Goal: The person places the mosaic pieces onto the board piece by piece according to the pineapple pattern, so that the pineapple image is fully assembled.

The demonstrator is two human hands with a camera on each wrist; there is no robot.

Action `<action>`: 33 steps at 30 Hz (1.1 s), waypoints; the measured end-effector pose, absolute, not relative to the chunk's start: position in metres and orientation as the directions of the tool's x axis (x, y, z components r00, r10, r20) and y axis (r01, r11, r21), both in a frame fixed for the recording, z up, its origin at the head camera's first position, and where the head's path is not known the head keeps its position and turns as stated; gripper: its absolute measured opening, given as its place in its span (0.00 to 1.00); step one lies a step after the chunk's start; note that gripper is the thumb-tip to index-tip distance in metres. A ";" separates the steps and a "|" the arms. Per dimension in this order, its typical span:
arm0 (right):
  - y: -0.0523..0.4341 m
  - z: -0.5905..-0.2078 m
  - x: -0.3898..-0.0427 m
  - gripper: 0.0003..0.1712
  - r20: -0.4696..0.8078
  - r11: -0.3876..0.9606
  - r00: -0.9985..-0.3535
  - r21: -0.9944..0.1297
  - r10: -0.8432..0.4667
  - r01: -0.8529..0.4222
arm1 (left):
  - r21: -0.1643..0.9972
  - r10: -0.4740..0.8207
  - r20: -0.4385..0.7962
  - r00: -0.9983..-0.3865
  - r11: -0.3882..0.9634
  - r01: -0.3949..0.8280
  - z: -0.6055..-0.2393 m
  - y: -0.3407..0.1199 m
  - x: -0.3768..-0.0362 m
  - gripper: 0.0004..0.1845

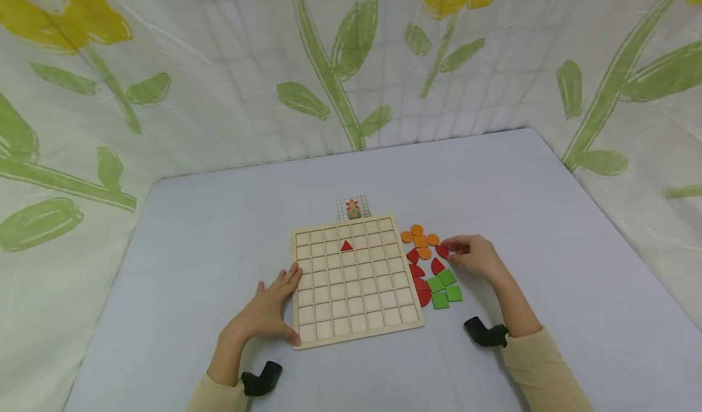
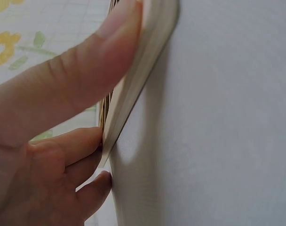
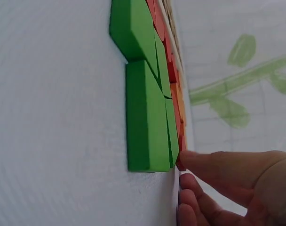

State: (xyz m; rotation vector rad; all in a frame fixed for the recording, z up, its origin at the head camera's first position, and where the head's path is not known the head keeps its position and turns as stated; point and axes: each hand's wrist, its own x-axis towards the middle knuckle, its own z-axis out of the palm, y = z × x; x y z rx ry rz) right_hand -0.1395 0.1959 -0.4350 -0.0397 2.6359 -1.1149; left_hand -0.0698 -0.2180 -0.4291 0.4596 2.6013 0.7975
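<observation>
The step in hand looks to be picking up a loose piece: beside the right rim of the pale wooden grid board, the person's right hand holds a flat red quarter-round wedge in a narrow pinch; whether the wedge is off the surface cannot be told. The left hand is spread wide along the board's left edge, thumb at its near corner, apparently steadying it. One small red triangle sits in a cell near the board's far rim, and a printed pattern card lies just beyond that rim. The next move seems to call for a secure pinch on the wedge's thin edges and a lift clear of the orange discs and green squares clustered right of the board. Under the board is a pale, smooth tabletop; beyond it hangs a white curtain with yellow flowers and green leaves.
</observation>
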 end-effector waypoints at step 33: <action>0.177 -0.429 -0.136 0.20 -0.172 0.619 -0.985 -0.776 -0.025 0.120 | 0.609 0.403 -0.257 -0.878 0.774 0.176 -0.429 -0.218 -0.069 0.70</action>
